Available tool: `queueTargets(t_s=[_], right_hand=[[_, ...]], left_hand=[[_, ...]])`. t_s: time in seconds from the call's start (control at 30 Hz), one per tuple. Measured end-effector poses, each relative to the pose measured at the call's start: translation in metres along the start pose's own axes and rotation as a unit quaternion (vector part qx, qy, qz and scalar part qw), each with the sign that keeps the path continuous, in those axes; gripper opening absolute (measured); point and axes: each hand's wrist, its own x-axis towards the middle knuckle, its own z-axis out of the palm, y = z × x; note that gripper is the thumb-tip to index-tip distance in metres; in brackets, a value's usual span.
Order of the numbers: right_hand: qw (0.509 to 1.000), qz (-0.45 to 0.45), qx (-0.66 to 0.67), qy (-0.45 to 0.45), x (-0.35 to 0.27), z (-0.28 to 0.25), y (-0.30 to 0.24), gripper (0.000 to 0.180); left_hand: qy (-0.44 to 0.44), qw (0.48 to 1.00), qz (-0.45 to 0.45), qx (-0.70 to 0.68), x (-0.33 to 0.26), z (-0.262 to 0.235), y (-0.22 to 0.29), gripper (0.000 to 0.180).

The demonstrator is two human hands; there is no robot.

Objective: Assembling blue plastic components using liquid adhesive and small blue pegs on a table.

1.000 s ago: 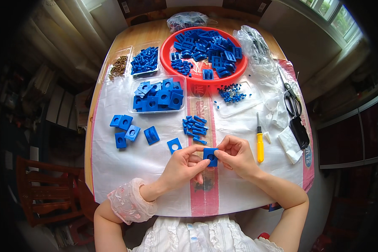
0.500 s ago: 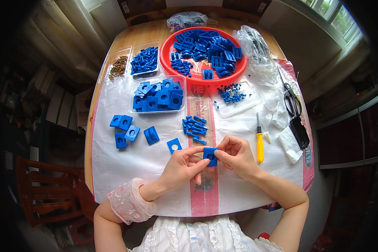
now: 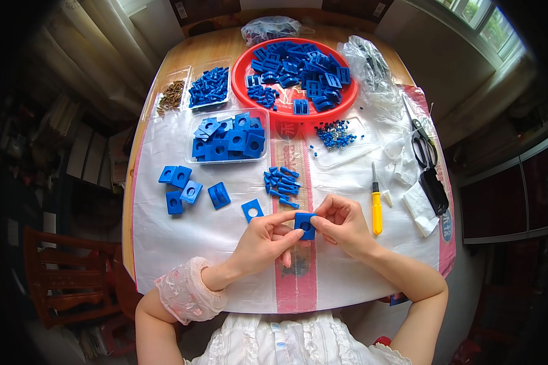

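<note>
One blue holed plate (image 3: 306, 235), at six o'clock over the worktop (image 3: 219, 52), gripped by the fingers of left hand (image 3: 259, 242) and right hand (image 3: 345, 228); mid-work, I judge.

Done, seemingly: ridged blue pieces (image 3: 320, 73), heaped in the red basin (image 3: 274, 114), twelve.

Left, seemingly: one loose plate (image 3: 247, 207), between seven and eight; four clustered plates (image 3: 172, 210), nine; a clear tub (image 3: 229, 162) of plates, ten; small blue levers (image 3: 280, 185), near centre.

Unheld: yellow-handled screwdriver (image 3: 377, 219), four; scissors (image 3: 424, 149), three.

Surface: wood, mostly under a white woven sheet (image 3: 225, 274), pink-striped.

Room, around me: wooden chair (image 3: 67, 267), eight; curtain (image 3: 97, 55), ten; window (image 3: 499, 36), two.
</note>
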Motion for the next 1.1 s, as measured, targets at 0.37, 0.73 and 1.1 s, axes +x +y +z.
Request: queueTargets(t_s=[0.37,0.73,1.1], right_hand=[[1.000,0.001,0.001,-0.004,0.0003,-0.0015,0.0006,0.011],[1.000,0.000,-0.003,-0.001,-0.0001,-0.0009,-0.0010,0.011],[1.000,0.004,0.014,-0.005,0.0007,-0.0023,0.0007,0.011]], left_hand=[[0.000,1.000,0.001,0.002,0.0010,-0.0013,-0.0055,0.041],[-0.003,1.000,0.002,-0.003,0.0013,-0.0015,-0.0053,0.041],[-0.022,0.997,0.015,-0.078,0.0013,-0.0095,-0.0091,0.039]])
